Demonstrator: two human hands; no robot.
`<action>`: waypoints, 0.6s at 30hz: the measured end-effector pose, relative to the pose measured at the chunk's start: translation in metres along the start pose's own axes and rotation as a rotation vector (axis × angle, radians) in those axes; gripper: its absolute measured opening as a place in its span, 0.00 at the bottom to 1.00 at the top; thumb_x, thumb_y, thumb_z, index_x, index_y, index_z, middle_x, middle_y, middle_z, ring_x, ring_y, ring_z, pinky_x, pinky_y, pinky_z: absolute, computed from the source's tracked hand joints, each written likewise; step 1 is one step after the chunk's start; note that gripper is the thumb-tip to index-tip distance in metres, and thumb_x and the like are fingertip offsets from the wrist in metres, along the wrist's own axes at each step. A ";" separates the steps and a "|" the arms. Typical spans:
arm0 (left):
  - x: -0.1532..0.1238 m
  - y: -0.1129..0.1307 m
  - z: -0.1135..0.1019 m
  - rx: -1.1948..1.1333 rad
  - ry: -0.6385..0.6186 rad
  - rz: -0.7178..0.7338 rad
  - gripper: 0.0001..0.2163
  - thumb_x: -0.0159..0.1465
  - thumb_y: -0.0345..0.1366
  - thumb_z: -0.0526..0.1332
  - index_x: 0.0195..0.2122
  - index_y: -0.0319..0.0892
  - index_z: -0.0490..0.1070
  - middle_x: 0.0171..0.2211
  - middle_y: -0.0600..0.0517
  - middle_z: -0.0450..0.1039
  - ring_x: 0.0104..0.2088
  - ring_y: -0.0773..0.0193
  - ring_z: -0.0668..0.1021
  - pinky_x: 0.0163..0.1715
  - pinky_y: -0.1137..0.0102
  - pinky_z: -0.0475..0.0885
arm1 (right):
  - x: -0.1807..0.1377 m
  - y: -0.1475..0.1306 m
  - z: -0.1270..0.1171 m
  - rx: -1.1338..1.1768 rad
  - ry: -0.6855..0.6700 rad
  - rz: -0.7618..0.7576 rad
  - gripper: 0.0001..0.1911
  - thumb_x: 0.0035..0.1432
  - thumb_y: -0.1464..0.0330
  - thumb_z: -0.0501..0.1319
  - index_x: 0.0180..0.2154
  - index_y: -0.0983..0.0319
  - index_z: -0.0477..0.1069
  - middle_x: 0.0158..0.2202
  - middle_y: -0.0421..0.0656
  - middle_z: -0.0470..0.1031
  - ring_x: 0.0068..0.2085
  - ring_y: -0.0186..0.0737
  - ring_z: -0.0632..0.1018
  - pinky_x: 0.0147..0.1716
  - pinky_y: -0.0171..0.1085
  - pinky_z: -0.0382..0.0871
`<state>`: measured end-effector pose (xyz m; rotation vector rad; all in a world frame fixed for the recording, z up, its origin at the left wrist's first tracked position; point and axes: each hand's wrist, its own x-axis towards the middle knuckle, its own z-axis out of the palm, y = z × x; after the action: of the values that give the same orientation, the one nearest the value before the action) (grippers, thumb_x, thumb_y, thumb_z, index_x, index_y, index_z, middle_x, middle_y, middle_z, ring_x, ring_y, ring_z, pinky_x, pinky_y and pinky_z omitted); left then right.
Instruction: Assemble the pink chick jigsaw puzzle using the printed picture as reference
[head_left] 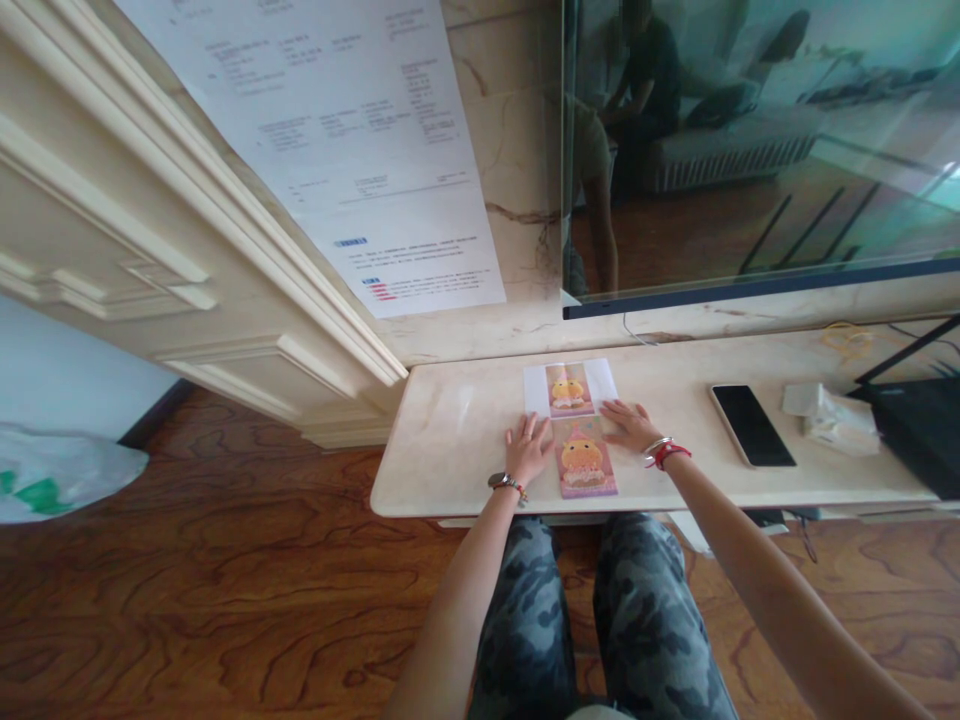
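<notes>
A pink card with a yellow cartoon figure [585,459] lies on the pale marble shelf [450,440] in front of me. Just behind it lies a white sheet with a smaller print of the same picture [570,388]. My left hand [527,447] rests flat on the shelf at the card's left edge, fingers stretched out. My right hand [628,424] lies flat at the card's upper right corner, fingers spread, touching the sheet's lower edge. Both wrists wear bracelets.
A black phone [751,425] lies face up to the right, with a crumpled white tissue [829,417] and a dark object [919,425] beyond it. A glass panel [750,150] and a posted paper notice [360,130] stand behind. A plastic bag [60,480] lies on the wooden floor.
</notes>
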<state>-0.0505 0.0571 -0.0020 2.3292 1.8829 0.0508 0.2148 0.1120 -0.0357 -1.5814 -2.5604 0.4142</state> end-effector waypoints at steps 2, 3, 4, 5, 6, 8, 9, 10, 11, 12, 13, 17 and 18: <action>0.000 0.000 -0.001 0.000 -0.003 0.001 0.23 0.61 0.49 0.40 0.57 0.56 0.44 0.60 0.56 0.42 0.59 0.57 0.47 0.53 0.53 0.51 | 0.000 0.000 -0.001 -0.006 -0.008 0.003 0.31 0.50 0.53 0.50 0.56 0.50 0.50 0.59 0.42 0.51 0.58 0.49 0.52 0.51 0.57 0.46; 0.000 0.001 -0.001 -0.001 -0.005 0.000 0.23 0.61 0.49 0.41 0.57 0.56 0.44 0.60 0.56 0.42 0.60 0.57 0.46 0.53 0.53 0.51 | 0.000 0.000 -0.001 -0.007 -0.010 0.006 0.31 0.50 0.53 0.50 0.56 0.50 0.50 0.59 0.41 0.51 0.58 0.49 0.52 0.51 0.57 0.46; 0.000 0.001 -0.002 -0.002 -0.008 -0.003 0.23 0.61 0.49 0.41 0.57 0.56 0.44 0.60 0.56 0.42 0.60 0.57 0.46 0.53 0.53 0.51 | 0.000 -0.001 -0.002 -0.006 -0.012 0.009 0.31 0.50 0.53 0.50 0.56 0.50 0.50 0.59 0.41 0.51 0.58 0.49 0.52 0.51 0.57 0.46; 0.000 0.001 -0.001 -0.004 -0.011 -0.007 0.23 0.60 0.48 0.41 0.57 0.56 0.44 0.60 0.56 0.42 0.60 0.57 0.46 0.53 0.53 0.50 | -0.001 -0.001 -0.002 -0.004 -0.013 0.011 0.31 0.50 0.53 0.50 0.56 0.50 0.50 0.59 0.41 0.51 0.58 0.49 0.52 0.51 0.57 0.46; 0.000 0.001 -0.001 -0.005 -0.013 -0.010 0.23 0.60 0.49 0.41 0.57 0.56 0.44 0.61 0.56 0.41 0.60 0.57 0.46 0.53 0.53 0.50 | -0.001 -0.001 -0.002 -0.001 -0.014 0.012 0.31 0.50 0.53 0.50 0.56 0.50 0.49 0.59 0.41 0.51 0.58 0.49 0.52 0.51 0.57 0.45; 0.000 0.001 0.000 -0.009 -0.011 -0.008 0.23 0.60 0.49 0.41 0.57 0.56 0.44 0.61 0.57 0.41 0.60 0.57 0.46 0.53 0.53 0.50 | -0.001 -0.002 -0.003 0.003 -0.012 0.016 0.32 0.50 0.53 0.50 0.56 0.50 0.49 0.59 0.41 0.51 0.59 0.49 0.52 0.51 0.57 0.45; 0.000 0.000 0.001 -0.012 -0.004 -0.005 0.23 0.60 0.49 0.40 0.57 0.56 0.44 0.61 0.56 0.41 0.60 0.58 0.46 0.53 0.53 0.50 | -0.001 -0.002 -0.003 0.005 -0.012 0.016 0.32 0.50 0.52 0.50 0.56 0.50 0.49 0.59 0.41 0.51 0.59 0.49 0.52 0.51 0.57 0.45; 0.000 0.000 0.002 -0.014 0.004 -0.002 0.23 0.60 0.49 0.40 0.57 0.56 0.44 0.61 0.56 0.41 0.59 0.58 0.47 0.53 0.52 0.51 | -0.001 -0.002 -0.003 0.004 -0.013 0.014 0.32 0.50 0.52 0.50 0.56 0.51 0.49 0.59 0.41 0.51 0.59 0.48 0.52 0.51 0.57 0.45; 0.001 0.000 0.003 -0.017 0.011 0.002 0.23 0.60 0.49 0.39 0.57 0.56 0.44 0.61 0.56 0.41 0.59 0.58 0.47 0.53 0.52 0.51 | -0.001 -0.002 -0.003 0.002 -0.014 0.013 0.32 0.50 0.53 0.50 0.56 0.51 0.49 0.59 0.41 0.51 0.59 0.48 0.52 0.51 0.57 0.45; 0.001 -0.001 0.003 -0.017 0.017 0.004 0.23 0.60 0.49 0.39 0.57 0.56 0.44 0.61 0.56 0.41 0.59 0.58 0.47 0.52 0.52 0.51 | 0.000 -0.002 -0.002 -0.002 -0.017 0.011 0.31 0.50 0.53 0.50 0.56 0.51 0.49 0.59 0.42 0.51 0.59 0.49 0.52 0.51 0.57 0.45; 0.001 -0.001 0.004 -0.017 0.019 0.005 0.23 0.60 0.49 0.39 0.57 0.56 0.44 0.61 0.56 0.41 0.59 0.57 0.47 0.52 0.51 0.51 | 0.000 -0.002 -0.002 -0.007 -0.020 0.009 0.31 0.50 0.53 0.50 0.56 0.51 0.49 0.59 0.42 0.50 0.59 0.49 0.52 0.51 0.57 0.45; 0.001 0.000 0.001 -0.005 0.003 0.003 0.23 0.60 0.49 0.40 0.57 0.56 0.45 0.60 0.56 0.42 0.59 0.57 0.47 0.52 0.52 0.51 | 0.001 0.000 -0.001 -0.004 -0.019 -0.002 0.32 0.50 0.53 0.50 0.57 0.51 0.49 0.59 0.43 0.51 0.58 0.50 0.52 0.50 0.58 0.46; 0.001 0.000 0.000 -0.002 -0.004 0.000 0.23 0.60 0.49 0.41 0.57 0.56 0.45 0.60 0.56 0.43 0.59 0.57 0.47 0.52 0.52 0.51 | 0.001 0.000 -0.001 -0.001 -0.015 -0.005 0.32 0.50 0.53 0.50 0.57 0.51 0.49 0.59 0.43 0.51 0.58 0.50 0.52 0.50 0.58 0.46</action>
<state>-0.0500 0.0577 -0.0020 2.3263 1.8805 0.0474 0.2148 0.1130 -0.0345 -1.5777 -2.5756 0.4251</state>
